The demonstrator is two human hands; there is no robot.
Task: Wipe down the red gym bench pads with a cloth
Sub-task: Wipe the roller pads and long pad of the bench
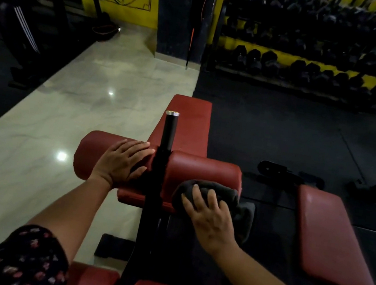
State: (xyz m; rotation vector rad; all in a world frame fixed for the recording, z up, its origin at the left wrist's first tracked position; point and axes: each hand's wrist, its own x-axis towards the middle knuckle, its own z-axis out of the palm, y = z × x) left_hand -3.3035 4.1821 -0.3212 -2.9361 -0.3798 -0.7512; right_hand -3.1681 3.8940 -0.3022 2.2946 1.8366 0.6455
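Right hand (209,216), fingers spread rather than clenched, presses the cloth (223,190) onto the right roller pad (204,169). The pad's long axis runs sideways under the grip, with bare red surface just above it. Left hand (122,159), flat and grasping nothing, rests on the left roller pad (92,149) across the post (168,134).

Deep red on the roller pads (204,169) and on the long bench pad (190,123) beyond them; same red on the second bench pad (330,234) to the right. Dark grey for the cloth (214,188). Black for the upright post (168,134), capped in silver. Pale cream floor tiles (90,102) with faint grey veining, left; black rubber matting (282,132), right. Yellow far wall (138,15) with a black line drawing. Black dumbbells (256,59). Dark sleeve (27,262), near left, scattered with pink and white flowers.
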